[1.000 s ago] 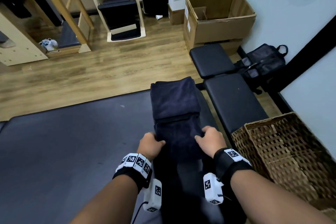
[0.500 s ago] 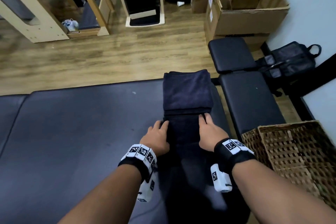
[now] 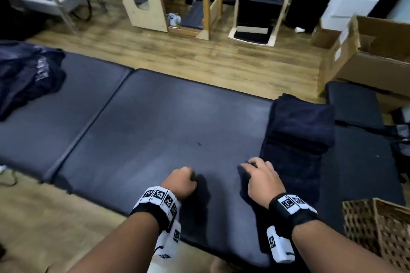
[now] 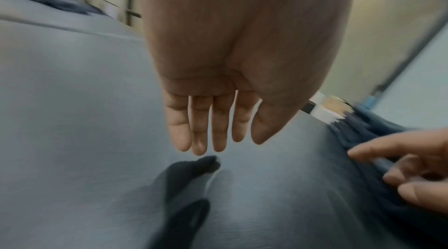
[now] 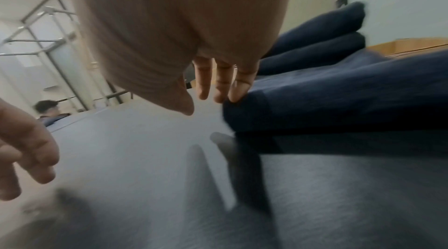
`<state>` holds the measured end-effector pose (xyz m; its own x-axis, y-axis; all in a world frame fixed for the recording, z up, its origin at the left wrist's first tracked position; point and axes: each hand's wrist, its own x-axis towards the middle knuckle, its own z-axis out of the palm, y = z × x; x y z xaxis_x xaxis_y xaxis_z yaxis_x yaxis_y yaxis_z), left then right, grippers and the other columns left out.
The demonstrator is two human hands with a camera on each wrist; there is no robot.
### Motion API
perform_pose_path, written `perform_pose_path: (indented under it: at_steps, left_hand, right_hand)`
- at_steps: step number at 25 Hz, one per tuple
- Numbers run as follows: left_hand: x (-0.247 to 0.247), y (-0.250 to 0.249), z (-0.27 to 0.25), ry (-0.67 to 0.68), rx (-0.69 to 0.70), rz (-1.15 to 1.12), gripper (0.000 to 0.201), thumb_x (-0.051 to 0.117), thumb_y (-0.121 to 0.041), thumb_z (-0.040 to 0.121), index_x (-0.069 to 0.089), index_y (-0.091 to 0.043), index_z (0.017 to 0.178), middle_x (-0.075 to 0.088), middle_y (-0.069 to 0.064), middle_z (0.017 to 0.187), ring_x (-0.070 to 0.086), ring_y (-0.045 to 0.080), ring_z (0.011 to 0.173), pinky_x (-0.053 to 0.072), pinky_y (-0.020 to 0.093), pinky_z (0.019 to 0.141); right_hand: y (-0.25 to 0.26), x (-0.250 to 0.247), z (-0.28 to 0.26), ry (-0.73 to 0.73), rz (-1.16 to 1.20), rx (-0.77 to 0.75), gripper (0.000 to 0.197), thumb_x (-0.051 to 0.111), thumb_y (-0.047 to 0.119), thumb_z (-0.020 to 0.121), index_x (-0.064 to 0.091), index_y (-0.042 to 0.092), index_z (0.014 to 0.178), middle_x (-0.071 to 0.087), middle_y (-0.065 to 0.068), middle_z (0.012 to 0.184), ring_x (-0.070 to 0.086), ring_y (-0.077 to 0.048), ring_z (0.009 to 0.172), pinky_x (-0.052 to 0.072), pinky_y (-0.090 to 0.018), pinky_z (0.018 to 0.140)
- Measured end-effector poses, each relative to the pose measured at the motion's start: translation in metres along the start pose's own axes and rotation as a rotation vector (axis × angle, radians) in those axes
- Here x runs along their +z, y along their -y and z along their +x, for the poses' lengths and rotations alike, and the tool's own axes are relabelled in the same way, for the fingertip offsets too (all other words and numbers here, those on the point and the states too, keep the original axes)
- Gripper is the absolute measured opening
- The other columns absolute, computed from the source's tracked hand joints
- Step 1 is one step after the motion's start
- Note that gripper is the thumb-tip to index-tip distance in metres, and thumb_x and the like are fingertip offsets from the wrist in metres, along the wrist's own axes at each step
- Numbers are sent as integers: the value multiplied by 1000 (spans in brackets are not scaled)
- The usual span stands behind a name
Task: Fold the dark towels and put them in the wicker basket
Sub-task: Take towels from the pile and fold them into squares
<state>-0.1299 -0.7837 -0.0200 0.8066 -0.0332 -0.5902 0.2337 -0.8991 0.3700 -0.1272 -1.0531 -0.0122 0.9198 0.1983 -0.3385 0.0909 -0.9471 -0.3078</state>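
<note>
Both hands over the dark grey padded bench [image 3: 155,122]. Left hand [image 3: 180,183] above bare padding near the front edge; the left wrist view shows its fingers [image 4: 219,128] straight and together, pointing down at the bench, holding nothing: released. Right hand [image 3: 261,180] at the left edge of the dark navy folded towel [image 3: 297,139]; in the right wrist view its fingers [image 5: 238,88] are extended, with the fingertips touching the towel's near corner. No curl around the cloth visible: released, in contact only.

Towel lies on the right end of the bench, partly folded: a thicker doubled section at the far end, a flatter single layer toward the person. Brown woven wicker basket [image 3: 377,235] stands to the right, low in the head view, apart from the towel. A heap of dark blue unfolded cloth [image 3: 28,77] sits on the bench's far left section. Wrist views are motion-blurred.
</note>
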Motion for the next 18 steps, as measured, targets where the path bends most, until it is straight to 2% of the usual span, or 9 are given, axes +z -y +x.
perform_pose_path:
  at_steps: [3, 4, 6, 8, 10, 12, 15, 18]
  left_hand:
    - [-1, 83, -46, -67, -127, -84, 5, 57, -26, 83, 59, -23, 86, 69, 11, 106, 63, 31, 104, 48, 31, 81]
    - [2, 114, -66, -83, -166, -112, 5, 58, -27, 83, 59, -24, 85, 70, 11, 105, 64, 31, 103, 48, 31, 81]
    - [14, 172, -108, -106, -252, -191, 14, 58, -28, 83, 63, -20, 93, 70, 10, 110, 64, 29, 106, 48, 31, 83]
    - [34, 228, -155, -110, -344, -253, 27, 57, -26, 87, 66, -18, 111, 67, 5, 119, 61, 26, 114, 46, 27, 88]
    - [58, 280, -199, -132, -441, -348, 32, 58, -27, 87, 66, -18, 116, 67, 4, 120, 61, 25, 112, 47, 27, 89]
    - [80, 323, -240, -153, -514, -458, 29, 61, -26, 84, 69, -16, 110, 70, 6, 113, 64, 24, 103, 49, 27, 84]
    - [118, 379, -301, -204, -648, -652, 24, 66, -23, 86, 69, -12, 107, 70, 6, 99, 62, 20, 85, 45, 25, 73]
    - [150, 419, -344, -245, -781, -875, 8, 64, -16, 89, 66, -9, 85, 64, 8, 74, 57, 21, 58, 45, 22, 52]
  right_hand:
    - [67, 23, 1, 128, -19, -105, 47, 53, 19, 85, 57, 32, 130, 51, 3, 130, 50, -28, 120, 47, -43, 99]
    - [91, 33, -2, 181, -37, -136, 43, 53, 23, 86, 59, 31, 127, 53, 1, 127, 51, -29, 121, 48, -43, 100]
    - [135, 51, -8, 273, -95, -186, 35, 55, 29, 86, 63, 28, 120, 58, -3, 120, 56, -31, 118, 49, -40, 98]
    - [177, 69, -18, 362, -179, -249, 34, 56, 37, 86, 65, 28, 118, 63, -4, 119, 60, -30, 117, 49, -36, 98]
    - [218, 86, -28, 436, -257, -333, 36, 57, 44, 88, 66, 26, 118, 66, -3, 119, 62, -28, 116, 49, -34, 97]
    - [252, 98, -36, 526, -310, -388, 38, 58, 49, 93, 66, 24, 120, 69, -1, 117, 64, -23, 113, 49, -30, 93]
    - [306, 117, -43, 698, -420, -400, 45, 54, 61, 94, 66, 26, 120, 68, 2, 119, 62, -19, 113, 48, -30, 93]
    - [346, 139, -32, 774, -493, -408, 48, 54, 62, 94, 66, 25, 121, 66, 3, 122, 61, -17, 112, 46, -31, 93]
